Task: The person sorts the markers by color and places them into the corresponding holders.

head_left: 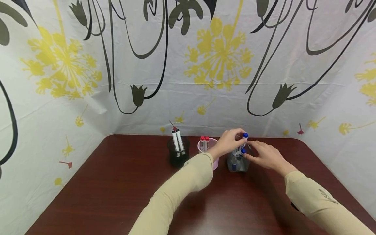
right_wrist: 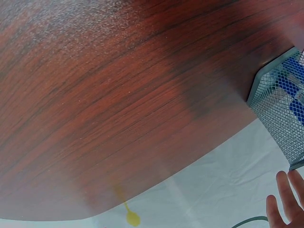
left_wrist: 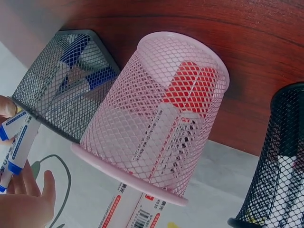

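In the head view my left hand point(head_left: 227, 142) reaches over the grey mesh pen holder point(head_left: 241, 166) and pinches a blue-capped marker point(head_left: 245, 136) near its top. My right hand point(head_left: 267, 156) is at the holder's right side, fingers spread and loosely bent. Its thumb lies close to another blue-capped marker; whether they touch cannot be told. Through the mesh, in the left wrist view, more blue ends point(left_wrist: 99, 78) show inside the grey holder. Straight fingers point(right_wrist: 286, 194) show beside the holder's rim in the right wrist view.
A pink mesh cup point(left_wrist: 156, 114) holding red-capped markers point(head_left: 204, 138) stands left of the grey holder, partly behind my left wrist. Farther left is a black mesh cup point(head_left: 178, 160) with black-capped markers point(head_left: 177, 140). A patterned cloth point(head_left: 188, 107) hangs behind the brown table point(head_left: 132, 189).
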`<state>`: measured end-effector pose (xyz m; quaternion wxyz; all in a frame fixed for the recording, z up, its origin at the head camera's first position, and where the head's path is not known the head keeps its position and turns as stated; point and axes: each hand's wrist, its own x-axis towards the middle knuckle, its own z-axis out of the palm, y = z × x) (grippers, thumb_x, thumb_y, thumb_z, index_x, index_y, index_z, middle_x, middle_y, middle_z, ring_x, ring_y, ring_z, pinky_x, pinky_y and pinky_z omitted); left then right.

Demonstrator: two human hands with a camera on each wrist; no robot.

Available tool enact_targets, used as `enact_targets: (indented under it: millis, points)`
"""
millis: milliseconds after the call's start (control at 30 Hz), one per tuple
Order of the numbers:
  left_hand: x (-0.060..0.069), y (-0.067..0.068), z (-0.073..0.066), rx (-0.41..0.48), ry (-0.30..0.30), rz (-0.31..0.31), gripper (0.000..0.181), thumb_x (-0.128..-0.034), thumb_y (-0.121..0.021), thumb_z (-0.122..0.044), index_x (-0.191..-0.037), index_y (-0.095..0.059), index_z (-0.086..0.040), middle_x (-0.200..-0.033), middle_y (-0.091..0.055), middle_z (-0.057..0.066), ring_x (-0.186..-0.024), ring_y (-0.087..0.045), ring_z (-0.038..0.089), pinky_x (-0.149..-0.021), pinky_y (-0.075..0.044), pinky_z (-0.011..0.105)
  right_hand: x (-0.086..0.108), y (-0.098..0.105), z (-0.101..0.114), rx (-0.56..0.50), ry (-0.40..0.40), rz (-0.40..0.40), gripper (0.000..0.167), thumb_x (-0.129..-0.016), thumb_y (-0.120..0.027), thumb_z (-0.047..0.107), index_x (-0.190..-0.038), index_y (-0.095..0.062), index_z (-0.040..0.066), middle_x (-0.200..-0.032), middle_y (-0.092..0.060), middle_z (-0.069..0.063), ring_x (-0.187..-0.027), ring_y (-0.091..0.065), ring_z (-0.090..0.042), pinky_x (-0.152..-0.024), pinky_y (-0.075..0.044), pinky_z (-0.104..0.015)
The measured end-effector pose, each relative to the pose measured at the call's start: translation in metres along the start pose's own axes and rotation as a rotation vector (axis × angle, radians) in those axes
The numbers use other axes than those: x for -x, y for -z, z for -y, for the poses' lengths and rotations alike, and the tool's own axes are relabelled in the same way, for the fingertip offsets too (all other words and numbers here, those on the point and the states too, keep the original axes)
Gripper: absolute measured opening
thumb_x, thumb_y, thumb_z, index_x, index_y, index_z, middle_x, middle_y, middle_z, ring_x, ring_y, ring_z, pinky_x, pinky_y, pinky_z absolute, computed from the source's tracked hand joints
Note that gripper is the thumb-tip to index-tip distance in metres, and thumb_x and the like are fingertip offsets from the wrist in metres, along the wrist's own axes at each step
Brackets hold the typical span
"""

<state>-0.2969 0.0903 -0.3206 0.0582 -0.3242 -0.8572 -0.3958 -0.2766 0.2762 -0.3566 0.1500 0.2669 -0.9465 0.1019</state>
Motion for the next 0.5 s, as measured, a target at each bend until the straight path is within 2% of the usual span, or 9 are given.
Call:
enact_targets:
  millis: [233, 500]
  points:
    - [-0.0001, -0.0048, 0.0033, -0.036, -0.012, 0.017, 0.021, -0.0859, -0.059, -0.022, -0.105, -0.061, -0.012, -0.092, -0.062, -0.006, -0.079, -0.054, -0.003, -0.069, -0.039, 0.009, 0.0003, 0.0002, 0.0006, -0.006, -0.019, 0.016, 0.059, -0.081, -0.058, 0.044, -0.117, -0.051, -0.001, -0.109, -0.055, -0.020, -0.094, -0.053, -0.035, -0.075, -0.041, -0.053]
    - [0.0016, -0.0073, 0.0056, -0.024, -0.027, 0.030, 0.020, -0.0860, -0.059, -0.020, -0.104, -0.061, -0.011, -0.091, -0.061, -0.005, -0.078, -0.054, -0.003, -0.070, -0.038, 0.008, 0.0022, -0.0007, -0.0004, -0.015, -0.017, 0.020, 0.057, -0.081, -0.059, 0.042, -0.118, -0.051, 0.000, -0.108, -0.055, -0.019, -0.093, -0.054, -0.034, -0.075, -0.041, -0.053]
